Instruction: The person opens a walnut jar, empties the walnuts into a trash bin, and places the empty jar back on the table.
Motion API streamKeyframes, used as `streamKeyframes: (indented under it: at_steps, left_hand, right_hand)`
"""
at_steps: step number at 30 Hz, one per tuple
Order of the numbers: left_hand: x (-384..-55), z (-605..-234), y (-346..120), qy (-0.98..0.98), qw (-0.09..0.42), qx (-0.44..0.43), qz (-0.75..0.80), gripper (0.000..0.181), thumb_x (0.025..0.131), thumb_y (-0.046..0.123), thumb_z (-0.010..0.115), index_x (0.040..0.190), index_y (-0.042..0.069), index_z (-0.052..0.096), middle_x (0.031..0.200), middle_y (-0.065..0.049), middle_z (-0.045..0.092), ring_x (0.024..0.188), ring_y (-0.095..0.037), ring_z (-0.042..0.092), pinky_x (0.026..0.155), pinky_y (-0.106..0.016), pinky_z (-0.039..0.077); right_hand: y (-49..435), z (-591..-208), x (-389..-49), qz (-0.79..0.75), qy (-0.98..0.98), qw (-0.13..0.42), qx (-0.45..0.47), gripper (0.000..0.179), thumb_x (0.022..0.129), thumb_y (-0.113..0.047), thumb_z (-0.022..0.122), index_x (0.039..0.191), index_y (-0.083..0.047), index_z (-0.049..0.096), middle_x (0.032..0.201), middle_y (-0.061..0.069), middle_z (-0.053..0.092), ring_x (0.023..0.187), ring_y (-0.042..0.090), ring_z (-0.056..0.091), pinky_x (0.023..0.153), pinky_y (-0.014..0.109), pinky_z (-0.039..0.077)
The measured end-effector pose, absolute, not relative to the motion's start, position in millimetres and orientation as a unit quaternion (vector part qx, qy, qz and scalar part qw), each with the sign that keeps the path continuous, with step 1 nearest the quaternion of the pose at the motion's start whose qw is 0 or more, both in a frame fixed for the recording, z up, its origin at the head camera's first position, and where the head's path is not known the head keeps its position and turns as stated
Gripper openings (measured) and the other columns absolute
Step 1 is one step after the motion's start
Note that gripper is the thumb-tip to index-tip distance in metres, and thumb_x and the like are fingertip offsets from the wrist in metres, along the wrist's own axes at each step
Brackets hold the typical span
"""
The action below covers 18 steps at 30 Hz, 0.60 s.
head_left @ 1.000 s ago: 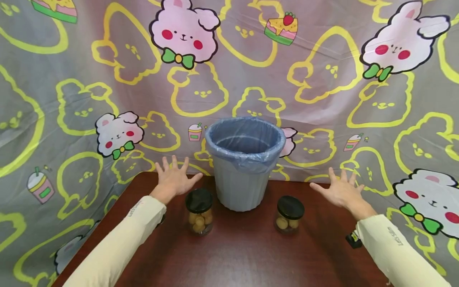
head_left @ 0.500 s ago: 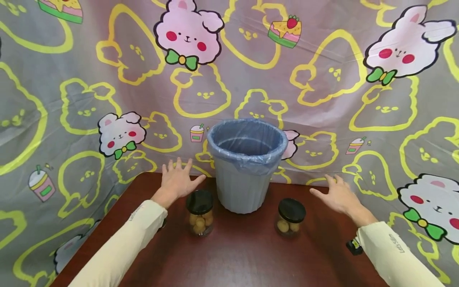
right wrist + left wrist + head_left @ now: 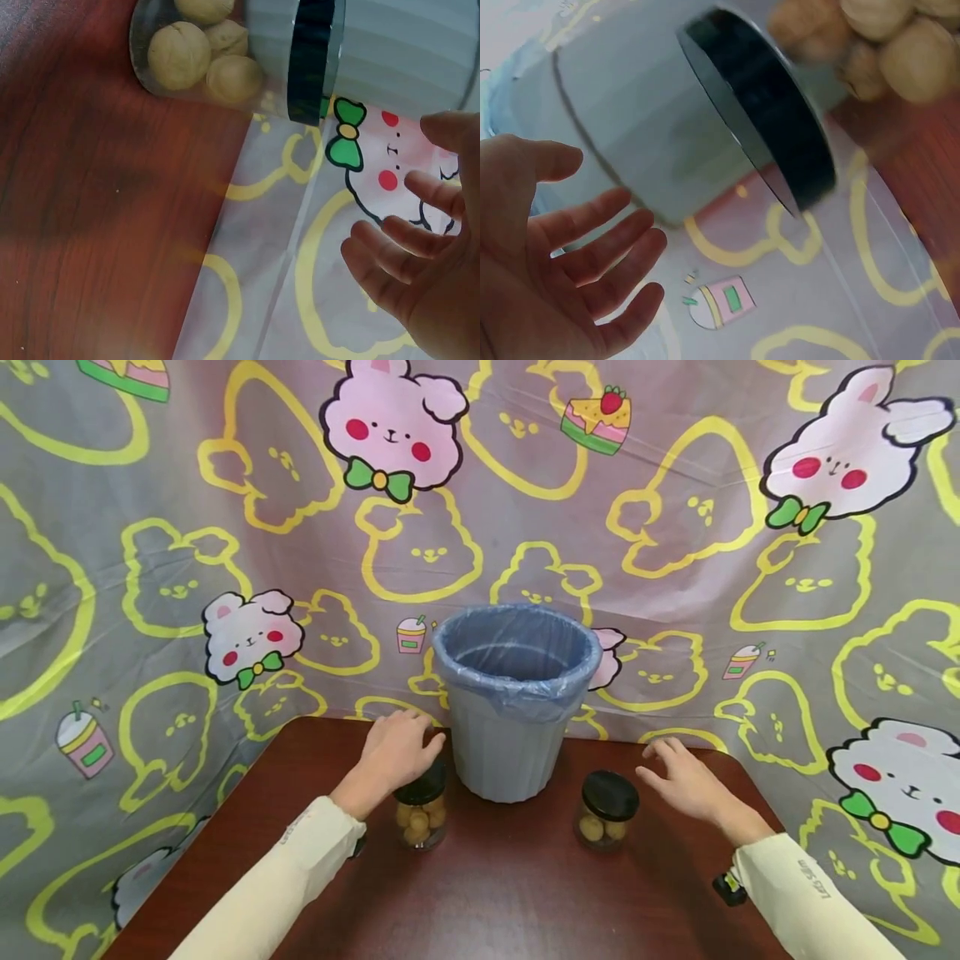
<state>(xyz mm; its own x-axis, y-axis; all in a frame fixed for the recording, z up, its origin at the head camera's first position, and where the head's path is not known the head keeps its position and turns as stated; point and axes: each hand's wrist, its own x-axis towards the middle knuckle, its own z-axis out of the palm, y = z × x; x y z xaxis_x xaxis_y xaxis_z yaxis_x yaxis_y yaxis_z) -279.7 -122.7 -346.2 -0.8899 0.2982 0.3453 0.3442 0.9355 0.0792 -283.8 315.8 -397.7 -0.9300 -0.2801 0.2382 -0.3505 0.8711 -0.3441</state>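
Head view: on the red-brown wooden worktop [image 3: 510, 893], a clear, round, black-lidded jar [image 3: 420, 817] of tan balls stands partly hidden by the left hand [image 3: 396, 753]; a matching jar [image 3: 606, 814] is near the right hand [image 3: 688, 785]. Left wrist: fingers [image 3: 630, 262] slack, spread — apart from the lid [image 3: 769, 112]. Right wrist: fingers [image 3: 412, 236] loosely bent — apart from their jar.

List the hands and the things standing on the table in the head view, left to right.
Left hand, left black-lidded jar, grey bin with blue liner, right black-lidded jar, right hand.
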Motion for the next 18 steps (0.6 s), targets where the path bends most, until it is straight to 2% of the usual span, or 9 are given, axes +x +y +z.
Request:
streamKeyframes:
  at_steps: [3, 9, 13, 18]
  left_hand:
    - [-274.4, -348.8, -113.4, -0.963, 0.18, -0.188, -0.074, 0.028, 0.092, 0.036, 0.057, 0.097, 0.01, 0.068, 0.097, -0.006, 0.065, 0.091, -0.029, 0.06, 0.081, -0.047, 0.046]
    - [-267.6, -356.9, -96.9, -0.953, 0.181, -0.227, -0.088, 0.02, 0.091, 0.035, 0.058, 0.083, 0.018, 0.064, 0.079, 0.003, 0.058, 0.078, -0.022, 0.057, 0.075, -0.042, 0.045]
    - [-263.2, -365.1, -87.5, -0.943, 0.189, -0.249, -0.114, 0.018, 0.09, 0.034, 0.06, 0.08, 0.02, 0.064, 0.077, 0.004, 0.057, 0.075, -0.019, 0.056, 0.072, -0.039, 0.044]
    - [-255.8, -375.3, -71.5, -0.937, 0.179, -0.271, -0.132, 0.018, 0.09, 0.035, 0.06, 0.083, 0.02, 0.066, 0.083, 0.004, 0.061, 0.078, -0.019, 0.057, 0.073, -0.039, 0.046]
  right_hand:
    - [311.6, -402.6, -283.8, 0.19, -0.962, 0.077, 0.178, 0.032, 0.095, -0.037, 0.055, 0.109, -0.009, 0.054, 0.115, 0.013, 0.048, 0.1, 0.032, 0.054, 0.079, 0.05, 0.045]
    - [301.2, -409.4, -284.9, 0.182, -0.961, 0.051, 0.203, 0.054, 0.089, -0.056, 0.055, 0.114, -0.008, 0.055, 0.122, 0.014, 0.046, 0.096, 0.029, 0.057, 0.081, 0.049, 0.045]
    - [294.3, -416.3, -285.3, 0.182, -0.96, 0.044, 0.21, 0.058, 0.085, -0.06, 0.057, 0.113, -0.009, 0.055, 0.122, 0.015, 0.046, 0.092, 0.027, 0.057, 0.079, 0.047, 0.046]
    - [287.8, -428.8, -284.4, 0.181, -0.959, 0.042, 0.213, 0.061, 0.079, -0.063, 0.062, 0.109, -0.011, 0.054, 0.118, 0.012, 0.047, 0.09, 0.024, 0.056, 0.078, 0.042, 0.046]
